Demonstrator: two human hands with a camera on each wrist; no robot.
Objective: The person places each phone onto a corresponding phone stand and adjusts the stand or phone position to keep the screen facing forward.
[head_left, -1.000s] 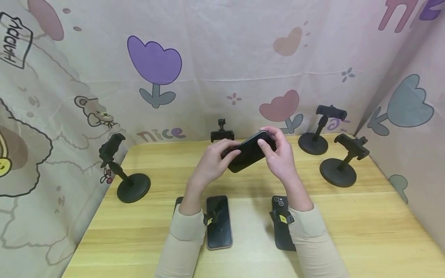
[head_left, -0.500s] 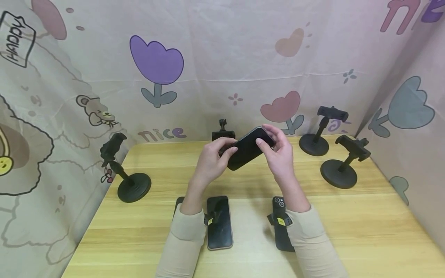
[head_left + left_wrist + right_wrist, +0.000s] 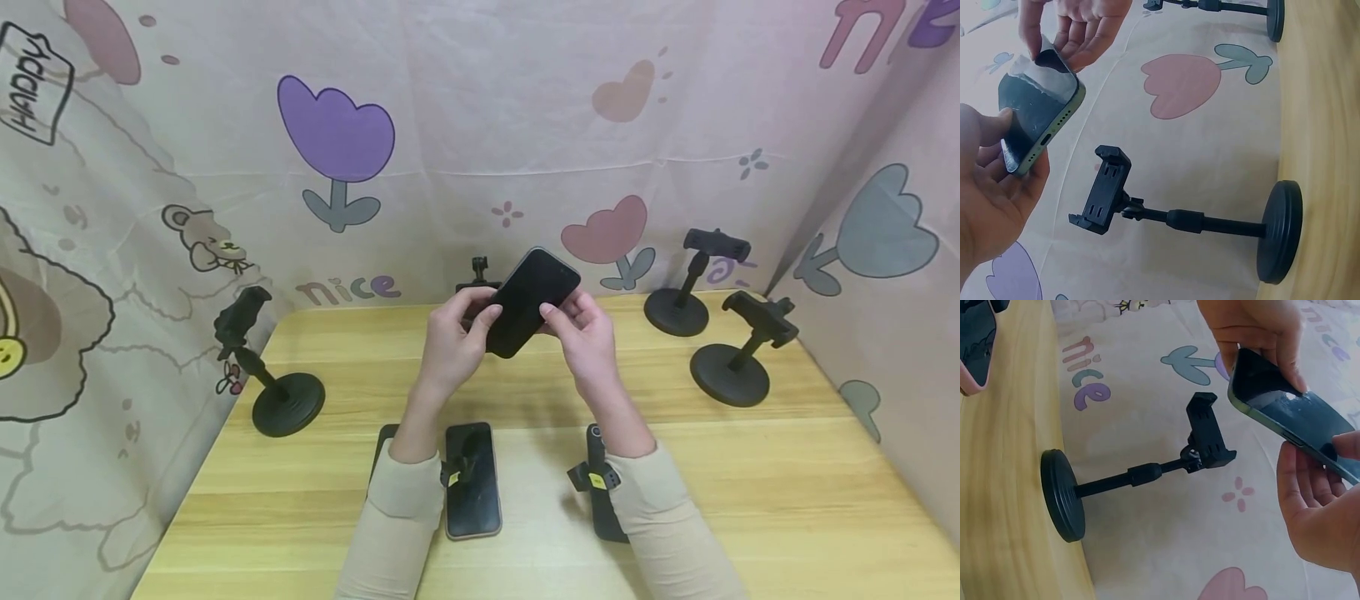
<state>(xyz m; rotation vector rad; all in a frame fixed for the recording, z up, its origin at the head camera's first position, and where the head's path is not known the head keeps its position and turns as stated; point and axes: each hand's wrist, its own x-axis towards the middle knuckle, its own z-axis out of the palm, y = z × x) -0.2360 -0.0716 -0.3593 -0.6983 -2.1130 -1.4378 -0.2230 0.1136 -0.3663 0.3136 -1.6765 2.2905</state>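
A smartphone (image 3: pixel 534 292) with a dark screen is held up above the back of the table, tilted with its top end toward the upper right. My left hand (image 3: pixel 456 342) pinches its lower left edge, thumb over the screen. My right hand (image 3: pixel 588 337) grips the right long edge, thumb on the glass and fingers behind. The left wrist view shows the charging port end of the phone (image 3: pixel 1038 119). Just behind the hands stands a black phone stand (image 3: pixel 1063 497), its clamp (image 3: pixel 1207 431) bare; in the head view the hands and phone mostly hide it.
One black phone stand (image 3: pixel 288 404) is at the left; two more, a rear stand (image 3: pixel 677 311) and a front stand (image 3: pixel 730 375), are at the right. Beneath my forearms lie a screen-up phone (image 3: pixel 472 487), a partly covered phone (image 3: pixel 382 442) and a camera-side-up phone (image 3: pixel 603 500). Printed cloth hangs behind.
The phone has turned more upright, its top end rising. My right hand has slid down and left along its edge, while the left hand keeps its hold, shifting slightly.
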